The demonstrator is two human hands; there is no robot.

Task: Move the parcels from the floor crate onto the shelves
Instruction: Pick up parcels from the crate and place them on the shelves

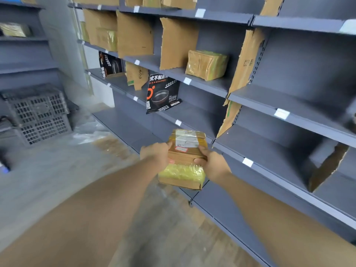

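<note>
Gripping one taped parcel (184,160) from both sides: left hand (154,154), right hand (212,163). Fingers curled round its edges, in front of the grey shelves (260,155).

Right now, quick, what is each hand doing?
Left hand: grips the taped parcel by its left side.
Right hand: grips the same parcel by its right side.

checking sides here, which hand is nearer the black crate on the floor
Left. The left hand grips the parcel on the side facing the black crate; the right hand grips the opposite side, next to the shelves.
</note>
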